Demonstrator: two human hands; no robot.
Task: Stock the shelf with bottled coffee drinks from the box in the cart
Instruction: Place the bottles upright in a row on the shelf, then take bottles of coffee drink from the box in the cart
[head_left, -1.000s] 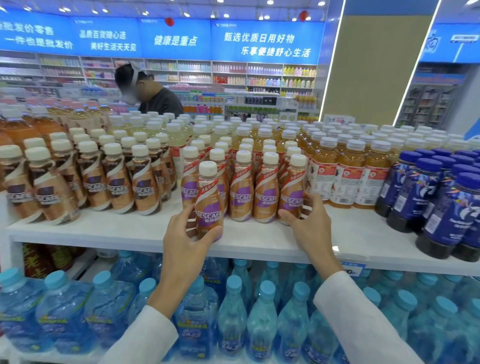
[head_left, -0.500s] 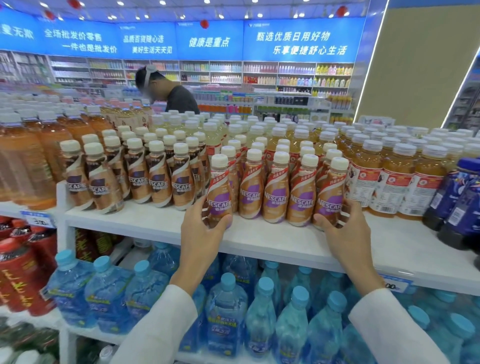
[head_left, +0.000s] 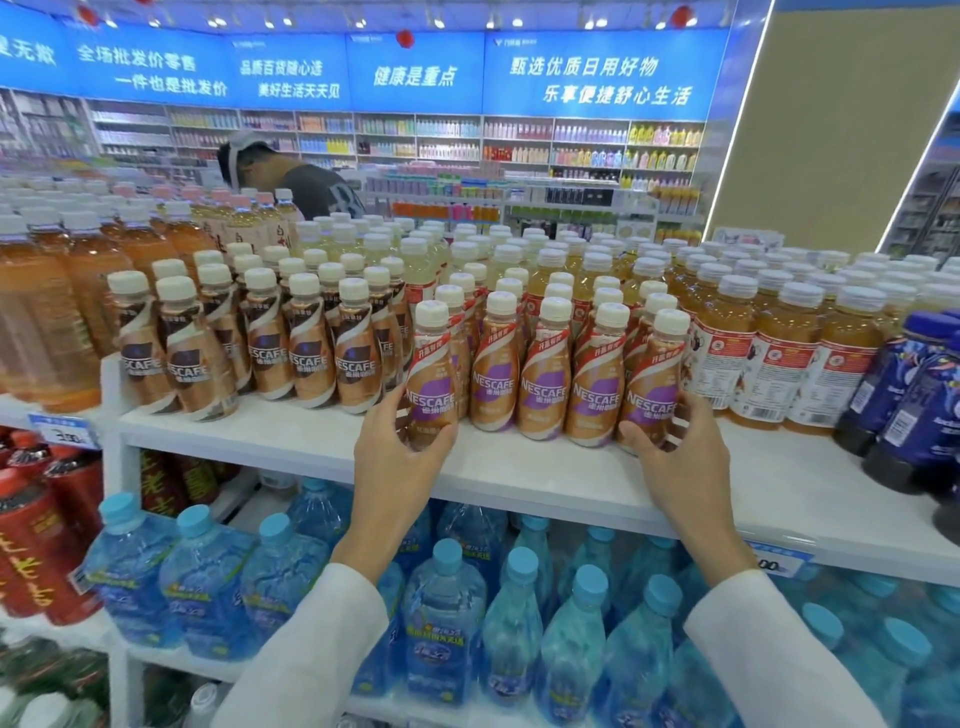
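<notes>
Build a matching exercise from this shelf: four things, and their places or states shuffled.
1. left hand
2. right hand
3. clear plastic water bottles with pale blue caps
4. dark blue plastic bottles

A. right end of the white shelf
B. grips the leftmost front-row purple-label plastic coffee bottle
C. on the tier below
D. grips the rightmost front-row purple-label plastic coffee bottle

Pairs: 1-B, 2-D, 3-C, 4-A

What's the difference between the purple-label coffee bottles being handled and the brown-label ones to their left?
The purple-label bottles have a purple patch and a red band; the brown-label bottles have a dark brown patch and no red. The left hand and right hand each grip one of the purple-label bottles; nothing touches the brown-label bottles. Both share white caps, the same shape and the Nescafe name.
</notes>
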